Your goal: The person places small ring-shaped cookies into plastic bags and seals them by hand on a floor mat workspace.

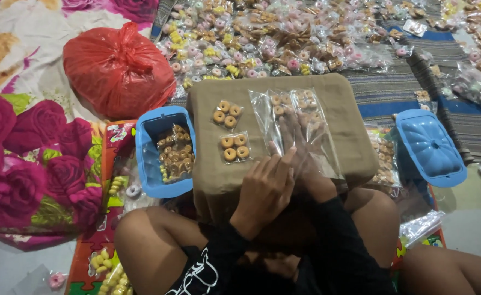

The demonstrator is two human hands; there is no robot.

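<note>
A brown cloth-covered board (344,117) lies across my lap. My left hand (265,188) rests at its near edge, with the fingertips pinching the near end of a clear plastic bag (319,147). My right hand (300,145) lies flat with its fingers spread, seen through the clear plastic; whether it is inside or under the bag is unclear. Ring-shaped cookies (294,102) sit in the far ends of the long clear bags. To the left on the cloth lie two small sealed packets of ring cookies (227,113) (234,147).
A blue tub (149,164) with loose ring cookies stands left of the board, and its blue lid (430,146) lies to the right. A tied red plastic bag (117,71) sits at the far left. Several packed snack bags (284,38) cover the striped mat beyond.
</note>
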